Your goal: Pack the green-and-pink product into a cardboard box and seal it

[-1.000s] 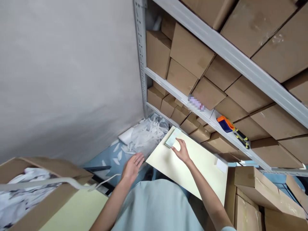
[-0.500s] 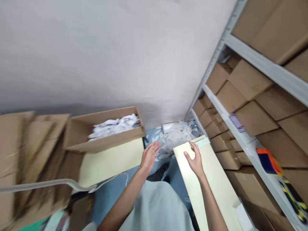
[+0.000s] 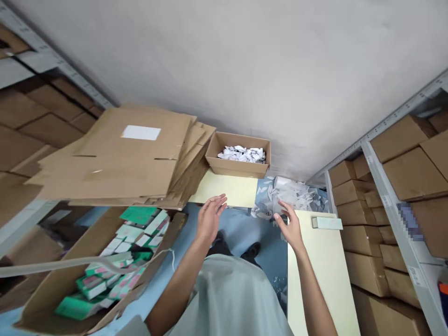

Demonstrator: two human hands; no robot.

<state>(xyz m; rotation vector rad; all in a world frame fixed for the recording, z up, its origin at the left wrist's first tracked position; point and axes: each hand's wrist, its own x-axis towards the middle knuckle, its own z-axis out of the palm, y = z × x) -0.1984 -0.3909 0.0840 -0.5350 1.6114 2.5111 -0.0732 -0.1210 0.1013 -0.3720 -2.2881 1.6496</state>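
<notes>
My left hand [image 3: 210, 218] hovers in front of my body with its fingers apart and nothing in it. My right hand [image 3: 290, 227], also holding nothing, has thumb and fingers spread beside the left edge of a pale yellow board [image 3: 325, 270]. A small light-green box [image 3: 326, 223] lies at the far end of that board. Beyond my left hand, another pale yellow surface [image 3: 238, 190] bears an open cardboard box [image 3: 238, 168] with crumpled white paper [image 3: 241, 153] inside.
Flattened cartons [image 3: 140, 158] are piled at the left. Below them, a big open carton [image 3: 35, 310] holds several green-and-white small boxes [image 3: 122, 261]. Shelves [image 3: 395, 210] of brown boxes line the right, more the left. Paper scraps [image 3: 290, 193] cover the floor by the wall.
My view has swung left, bringing the flattened cartons and the carton of green-and-white boxes into sight. Both hands stay raised and apart, holding nothing.
</notes>
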